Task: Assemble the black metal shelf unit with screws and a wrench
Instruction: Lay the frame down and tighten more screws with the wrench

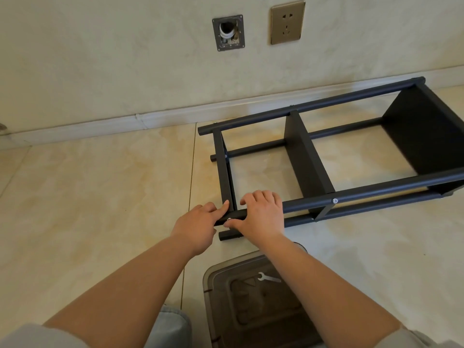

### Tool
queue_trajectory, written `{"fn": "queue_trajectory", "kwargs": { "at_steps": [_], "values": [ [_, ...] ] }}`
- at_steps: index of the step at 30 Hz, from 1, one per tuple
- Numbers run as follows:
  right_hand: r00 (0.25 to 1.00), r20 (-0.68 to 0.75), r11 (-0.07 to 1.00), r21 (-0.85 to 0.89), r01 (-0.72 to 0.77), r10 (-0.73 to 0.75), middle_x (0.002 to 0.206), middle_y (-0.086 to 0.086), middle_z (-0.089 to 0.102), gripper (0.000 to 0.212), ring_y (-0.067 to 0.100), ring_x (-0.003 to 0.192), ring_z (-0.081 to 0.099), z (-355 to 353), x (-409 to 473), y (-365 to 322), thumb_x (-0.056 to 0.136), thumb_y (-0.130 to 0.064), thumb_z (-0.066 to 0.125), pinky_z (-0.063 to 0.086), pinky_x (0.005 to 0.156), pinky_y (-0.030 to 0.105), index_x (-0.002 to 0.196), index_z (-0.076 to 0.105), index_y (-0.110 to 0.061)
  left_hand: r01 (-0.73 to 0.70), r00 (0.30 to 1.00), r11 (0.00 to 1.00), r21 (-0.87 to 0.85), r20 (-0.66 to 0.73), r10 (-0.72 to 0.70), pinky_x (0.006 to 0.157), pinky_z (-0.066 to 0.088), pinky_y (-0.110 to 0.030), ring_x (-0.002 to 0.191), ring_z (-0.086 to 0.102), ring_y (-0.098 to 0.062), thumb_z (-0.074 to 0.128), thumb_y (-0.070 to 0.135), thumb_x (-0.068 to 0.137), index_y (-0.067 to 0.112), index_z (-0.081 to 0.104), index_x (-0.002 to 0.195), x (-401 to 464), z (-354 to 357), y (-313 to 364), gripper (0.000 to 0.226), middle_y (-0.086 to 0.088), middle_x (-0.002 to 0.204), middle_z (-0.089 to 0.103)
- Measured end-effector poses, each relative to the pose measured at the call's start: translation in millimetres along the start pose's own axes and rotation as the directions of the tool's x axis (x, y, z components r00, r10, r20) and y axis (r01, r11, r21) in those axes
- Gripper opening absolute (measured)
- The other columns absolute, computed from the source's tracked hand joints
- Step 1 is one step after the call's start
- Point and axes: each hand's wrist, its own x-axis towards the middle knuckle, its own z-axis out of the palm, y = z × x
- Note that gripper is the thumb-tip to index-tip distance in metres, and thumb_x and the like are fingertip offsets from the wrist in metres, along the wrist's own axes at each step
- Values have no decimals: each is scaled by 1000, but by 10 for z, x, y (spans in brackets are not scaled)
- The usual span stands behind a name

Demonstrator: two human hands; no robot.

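The black metal shelf unit [308,156] lies on its side on the tiled floor, with several round posts and three flat panels. My left hand [198,227] grips the near post's left end, its forefinger pointing up along the end panel. My right hand [261,214] wraps over the same post just to the right, and its thumb presses a silver screw [229,220] in the post. Another silver screw [335,200] shows further along the post. A small silver wrench [268,277] lies on a container lid near me, apart from both hands.
A translucent grey plastic container [241,305] with a lid stands on the floor under my right forearm. The wall with a white skirting board [140,119], a socket [287,22] and an open wall box [228,32] runs behind the shelf. My knee in light jeans [170,325] is at the bottom.
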Motion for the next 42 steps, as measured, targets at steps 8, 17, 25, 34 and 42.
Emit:
{"fn": "queue_trajectory", "kwargs": {
  "at_steps": [8, 17, 25, 34, 42],
  "values": [
    [991, -18, 990, 49, 135, -134, 110, -1, 60, 40, 20, 110, 47, 33, 60, 39, 91, -50, 50, 31, 99, 35, 116, 60, -22, 67, 997, 997, 35, -33, -66, 74, 46, -27, 100, 51, -14, 31, 50, 99, 38, 13, 149, 118, -119, 82, 55, 6, 116, 49],
    [758, 383, 847, 171, 503, -528, 84, 0, 51, 30, 15, 73, 52, 220, -832, 229, 100, -34, 32, 46, 68, 28, 98, 54, -14, 163, 985, 982, 94, -71, -156, 61, 41, -25, 86, 56, -16, 33, 54, 97, 41, 30, 144, 183, -160, 174, 49, 4, 99, 59],
    [670, 742, 920, -282, 272, 29, 120, 15, 58, 28, 27, 108, 59, 730, -1082, 340, 95, 1, 43, 49, 89, 34, 119, 57, -1, 154, 984, 983, 103, -109, -143, 63, 46, -25, 85, 57, -15, 34, 51, 98, 39, 29, 145, 160, -161, 189, 48, 4, 98, 59],
    [803, 588, 906, -388, 170, 101, 134, 24, 43, 42, 32, 120, 48, 845, -896, 612, 95, -2, 42, 44, 98, 35, 136, 39, 1, 159, 982, 980, 117, -121, -145, 67, 48, -25, 88, 58, -15, 34, 51, 98, 38, 27, 145, 154, -136, 191, 50, 3, 101, 59],
    [750, 651, 908, -375, 185, 117, 116, 12, 60, 27, 22, 105, 58, 769, -873, 622, 96, -3, 43, 47, 91, 31, 117, 60, -3, 151, 983, 982, 112, -119, -137, 67, 49, -25, 88, 57, -15, 33, 51, 98, 38, 27, 146, 163, -120, 185, 50, 4, 102, 58]
  ]
}}
